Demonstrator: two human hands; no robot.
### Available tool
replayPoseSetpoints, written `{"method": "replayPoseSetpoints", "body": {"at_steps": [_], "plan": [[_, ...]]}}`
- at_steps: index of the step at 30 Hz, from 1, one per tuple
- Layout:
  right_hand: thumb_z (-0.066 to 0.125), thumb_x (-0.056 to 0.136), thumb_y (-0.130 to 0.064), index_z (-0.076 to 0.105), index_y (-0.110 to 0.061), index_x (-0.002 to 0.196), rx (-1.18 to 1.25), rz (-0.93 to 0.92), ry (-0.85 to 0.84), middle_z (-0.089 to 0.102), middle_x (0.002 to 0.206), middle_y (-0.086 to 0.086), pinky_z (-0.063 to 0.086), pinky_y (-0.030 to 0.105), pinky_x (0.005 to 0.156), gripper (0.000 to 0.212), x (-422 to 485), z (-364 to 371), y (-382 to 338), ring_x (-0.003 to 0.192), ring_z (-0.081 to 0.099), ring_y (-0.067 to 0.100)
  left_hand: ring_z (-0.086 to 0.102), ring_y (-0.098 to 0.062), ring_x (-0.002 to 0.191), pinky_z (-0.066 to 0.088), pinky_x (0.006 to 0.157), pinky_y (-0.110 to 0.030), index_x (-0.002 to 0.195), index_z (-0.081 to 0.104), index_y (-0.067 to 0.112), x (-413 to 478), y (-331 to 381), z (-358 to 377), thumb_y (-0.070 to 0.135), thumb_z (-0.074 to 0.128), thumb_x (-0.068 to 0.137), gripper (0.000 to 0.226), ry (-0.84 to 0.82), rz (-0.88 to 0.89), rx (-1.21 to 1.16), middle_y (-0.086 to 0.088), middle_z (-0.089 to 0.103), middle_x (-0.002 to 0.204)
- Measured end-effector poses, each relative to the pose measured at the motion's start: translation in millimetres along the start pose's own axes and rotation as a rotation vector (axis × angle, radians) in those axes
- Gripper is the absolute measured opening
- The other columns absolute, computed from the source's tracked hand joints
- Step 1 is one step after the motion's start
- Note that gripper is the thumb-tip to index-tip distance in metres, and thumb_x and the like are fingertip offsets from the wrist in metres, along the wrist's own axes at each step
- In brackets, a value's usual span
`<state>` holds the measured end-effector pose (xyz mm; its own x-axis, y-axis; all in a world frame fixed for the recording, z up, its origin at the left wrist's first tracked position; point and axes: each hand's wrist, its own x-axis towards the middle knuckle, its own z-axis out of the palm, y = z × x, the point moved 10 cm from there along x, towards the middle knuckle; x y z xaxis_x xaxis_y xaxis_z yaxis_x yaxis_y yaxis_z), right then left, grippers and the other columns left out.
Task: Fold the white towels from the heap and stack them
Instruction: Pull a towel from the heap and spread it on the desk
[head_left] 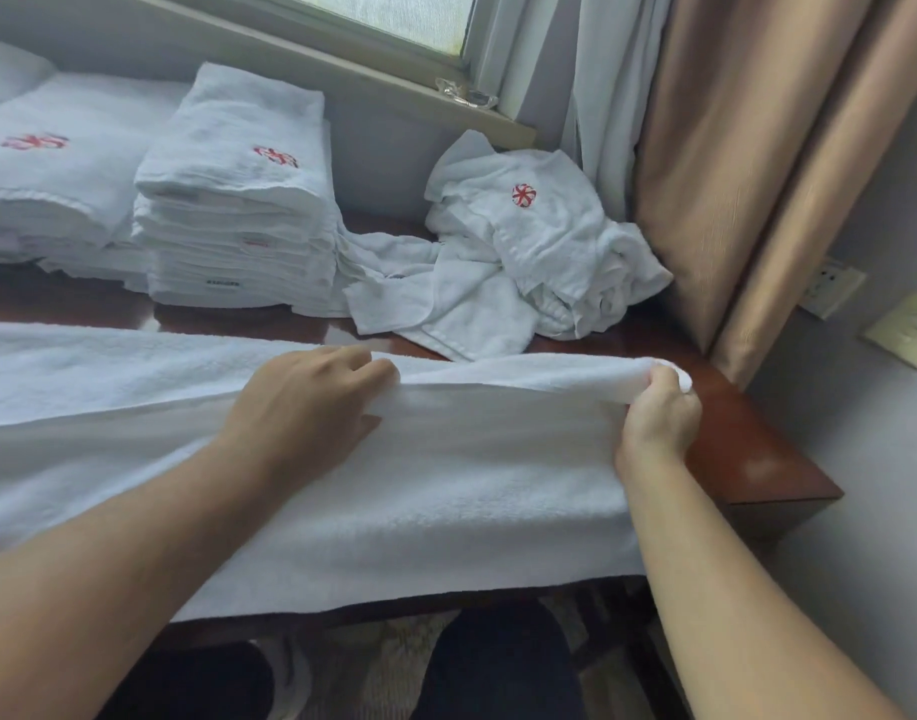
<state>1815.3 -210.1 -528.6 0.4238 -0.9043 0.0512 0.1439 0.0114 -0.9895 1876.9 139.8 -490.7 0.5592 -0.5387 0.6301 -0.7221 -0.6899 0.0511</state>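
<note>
A long white towel (446,485) lies spread across the front of the dark wooden table (747,459), its near edge hanging over the table's front. My left hand (305,402) grips the towel's raised far edge near the middle. My right hand (659,413) pinches the same edge at its right end, lifted off the table. Behind, at the right, sits a crumpled heap of white towels (513,257) with a red emblem. A tall stack of folded towels (238,200) stands left of the heap, and a wider folded stack (51,168) lies at the far left.
A window sill (342,70) runs behind the stacks. White and tan curtains (757,148) hang at the right, touching the heap. The table's right corner ends near a wall with a socket plate (830,288). My legs and a patterned carpet (388,662) show under the table's front edge.
</note>
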Motion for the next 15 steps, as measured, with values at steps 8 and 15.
{"method": "replayPoseSetpoints", "body": {"at_steps": [8, 15], "plan": [[0.055, 0.093, -0.021, 0.064, 0.0, 0.109, -0.182, 0.445, -0.442, 0.074, 0.083, 0.022, 0.061, 0.036, 0.06, 0.028, 20, 25, 28, 0.07, 0.075, 0.03, 0.062, -0.033, 0.067, 0.038, 0.05, -0.03, 0.09, 0.067, 0.013, -1, -6, 6, 0.015, 0.078, 0.072, 0.021, 0.002, -0.03, -0.007, -0.003, 0.063, 0.077], [0.057, 0.078, -0.023, 0.07, -0.004, 0.084, -0.237, 0.084, -0.116, 0.069, 0.08, 0.002, 0.056, 0.035, 0.066, 0.024, 35, -5, 16, 0.073, 0.067, 0.021, 0.063, -0.032, 0.068, 0.032, 0.051, -0.028, 0.09, 0.068, 0.012, 3, 3, 10, 0.015, 0.082, 0.069, 0.025, -0.043, 0.035, 0.033, -0.004, 0.061, 0.075]]}}
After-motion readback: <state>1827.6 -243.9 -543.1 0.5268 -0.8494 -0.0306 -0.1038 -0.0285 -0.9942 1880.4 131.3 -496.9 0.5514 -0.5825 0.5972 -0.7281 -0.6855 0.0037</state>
